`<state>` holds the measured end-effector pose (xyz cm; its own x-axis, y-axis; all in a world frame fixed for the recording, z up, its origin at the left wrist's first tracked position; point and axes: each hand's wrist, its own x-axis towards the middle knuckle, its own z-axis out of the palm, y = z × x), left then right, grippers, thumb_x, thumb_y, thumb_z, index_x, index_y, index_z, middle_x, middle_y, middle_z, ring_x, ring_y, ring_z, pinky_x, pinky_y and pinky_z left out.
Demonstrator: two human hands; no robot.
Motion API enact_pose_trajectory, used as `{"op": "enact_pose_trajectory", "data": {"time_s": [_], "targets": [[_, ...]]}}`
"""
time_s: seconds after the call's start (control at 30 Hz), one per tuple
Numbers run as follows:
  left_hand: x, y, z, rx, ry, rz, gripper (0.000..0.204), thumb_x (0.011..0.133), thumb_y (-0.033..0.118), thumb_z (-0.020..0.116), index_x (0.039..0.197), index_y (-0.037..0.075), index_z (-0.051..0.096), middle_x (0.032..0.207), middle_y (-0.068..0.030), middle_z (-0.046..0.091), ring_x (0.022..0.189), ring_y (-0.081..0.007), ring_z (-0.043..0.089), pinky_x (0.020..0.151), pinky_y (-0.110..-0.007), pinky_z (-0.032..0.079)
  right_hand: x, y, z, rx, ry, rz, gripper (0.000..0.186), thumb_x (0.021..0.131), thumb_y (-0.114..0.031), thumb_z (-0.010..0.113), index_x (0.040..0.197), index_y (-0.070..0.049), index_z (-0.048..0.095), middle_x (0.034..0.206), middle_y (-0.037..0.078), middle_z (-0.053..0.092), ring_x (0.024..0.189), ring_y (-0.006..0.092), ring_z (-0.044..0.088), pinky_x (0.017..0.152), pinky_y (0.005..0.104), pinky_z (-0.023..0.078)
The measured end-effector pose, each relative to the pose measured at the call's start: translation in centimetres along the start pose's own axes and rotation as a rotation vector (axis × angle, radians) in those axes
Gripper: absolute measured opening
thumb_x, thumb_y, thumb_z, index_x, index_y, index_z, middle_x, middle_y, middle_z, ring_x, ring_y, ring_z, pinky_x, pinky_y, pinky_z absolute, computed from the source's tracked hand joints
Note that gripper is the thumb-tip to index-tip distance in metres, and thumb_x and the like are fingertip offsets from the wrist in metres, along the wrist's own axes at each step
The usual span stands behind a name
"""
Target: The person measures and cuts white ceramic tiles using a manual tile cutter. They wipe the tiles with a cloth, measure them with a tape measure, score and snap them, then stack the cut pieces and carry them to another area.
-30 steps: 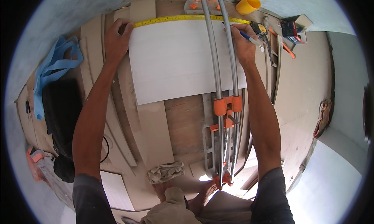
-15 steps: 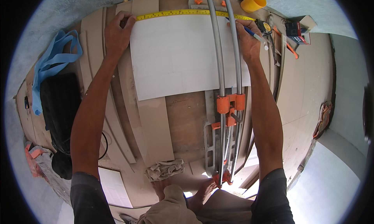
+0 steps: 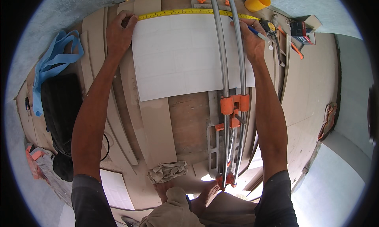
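Observation:
My left hand (image 3: 120,34) pinches the end of the yellow tape measure (image 3: 175,13) at the upper left corner of a white tile (image 3: 175,57). The tape runs along the tile's top edge to its black and yellow case (image 3: 269,27). My right hand (image 3: 252,43) grips a blue and white pen (image 3: 257,33), its tip by the tile's top edge near the tape. The steel rails (image 3: 222,57) of an orange tile cutter (image 3: 227,105) cross over the right part of the tile, just left of my right hand.
A yellow cup (image 3: 256,1), open box (image 3: 303,31) and orange-handled tool (image 3: 294,49) are at top right. A blue strap (image 3: 51,69), black bag (image 3: 57,112) and crumpled cloth (image 3: 167,171) lie left and below, among tile strips (image 3: 152,128) on a wooden surface.
The whole view has shifted slightly up and to the right since a second ago, cutter included. Both hands keep their grips on the tape end and pen, with little other visible change.

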<state>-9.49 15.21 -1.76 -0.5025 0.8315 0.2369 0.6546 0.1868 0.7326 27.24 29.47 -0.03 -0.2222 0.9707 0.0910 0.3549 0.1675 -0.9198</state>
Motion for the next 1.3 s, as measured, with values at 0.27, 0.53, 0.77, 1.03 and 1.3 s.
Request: {"op": "enact_pose_trajectory", "data": {"time_s": [0.27, 0.53, 0.77, 1.03, 1.3], "targets": [[0.1, -0.4, 0.1, -0.02, 0.012, 0.02, 0.022, 0.097, 0.025, 0.069, 0.106, 0.005, 0.073, 0.094, -0.0086, 0.076, 0.083, -0.0174, 0.069, 0.08, -0.033, 0.054, 0.1, -0.4, -0.4, 0.016, -0.01, 0.029, 0.029, 0.092, -0.024, 0.075, 0.104, 0.002, 0.071, 0.096, 0.008, 0.073, 0.09, 0.0126, 0.066, 0.086, 0.0273, 0.052], [0.1, 0.4, -0.2, 0.017, 0.001, -0.001, 0.023, 0.097, 0.025, 0.069, 0.106, 0.004, 0.073, 0.094, -0.0101, 0.075, 0.083, -0.0197, 0.069, 0.081, -0.034, 0.053, 0.2, -0.1, -3.3, -0.262, 0.265, -0.262, 0.022, 0.102, -0.027, 0.06, 0.11, -0.011, 0.073, 0.098, 0.005, 0.077, 0.097, 0.0235, 0.069, 0.087, 0.0387, 0.053], [0.1, 0.4, -0.2, 0.046, 0.019, 0.049, 0.022, 0.097, 0.023, 0.068, 0.105, 0.003, 0.071, 0.098, -0.0127, 0.075, 0.087, -0.022, 0.07, 0.082, -0.035, 0.053, 2.0, 2.3, -9.8, -1.043, 0.08, -0.596, 0.047, 0.094, -0.021, 0.068, 0.141, -0.021, 0.059, 0.129, 0.012, 0.068, 0.124, 0.0378, 0.059, 0.108, 0.0453, 0.046], [-0.2, 1.0, -0.1, 0.058, 0.005, 0.027, 0.021, 0.097, 0.02, 0.067, 0.106, 0.002, 0.071, 0.098, -0.015, 0.074, 0.088, -0.0255, 0.07, 0.084, -0.036, 0.053, 3.6, 1.8, -11.2, -0.95, -0.141, -0.452, 0.058, 0.089, -0.012, 0.076, 0.142, -0.016, 0.054, 0.131, 0.015, 0.063, 0.124, 0.0399, 0.058, 0.107, 0.0476, 0.046], [-0.1, 0.7, -0.3, 0.021, 0.047, 0.066, 0.025, 0.098, 0.022, 0.067, 0.11, 0.001, 0.072, 0.102, -0.0138, 0.074, 0.095, -0.0251, 0.069, 0.09, -0.036, 0.052, 3.2, -0.7, -11.6, -1.022, -0.141, -0.391, 0.063, 0.083, -0.015, 0.082, 0.139, -0.02, 0.052, 0.137, 0.011, 0.055, 0.126, 0.0385, 0.057, 0.109, 0.0501, 0.045]]}}
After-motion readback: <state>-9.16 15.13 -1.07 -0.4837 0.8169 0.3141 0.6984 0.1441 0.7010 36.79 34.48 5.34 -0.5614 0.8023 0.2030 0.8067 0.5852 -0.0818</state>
